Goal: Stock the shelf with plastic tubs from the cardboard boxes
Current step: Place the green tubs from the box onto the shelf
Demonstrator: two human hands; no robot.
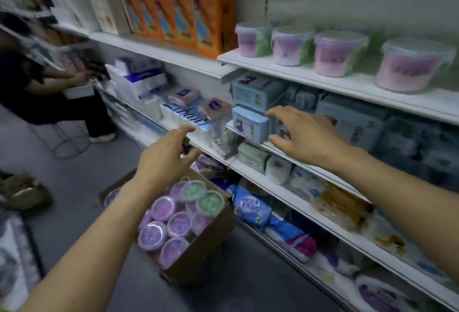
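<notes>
Tubs (173,217) sitting in box (206,244) on floor (87,175), more lining top shelf (298,73). L hand (166,160) and R hand (305,135) hovering w/ fingers apart, holding nothing. Risk: R hand nudging blue pack (249,122) off shelf edge.

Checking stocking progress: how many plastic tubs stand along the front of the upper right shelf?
4, in one row on the upper shelf: first tub beside the orange boxes, second tub, third tub, fourth tub far right. Blurred green shapes behind may be more.

Left hand (165,160) – right hand (305,135) – outstretched, fingers spread, empty
</notes>
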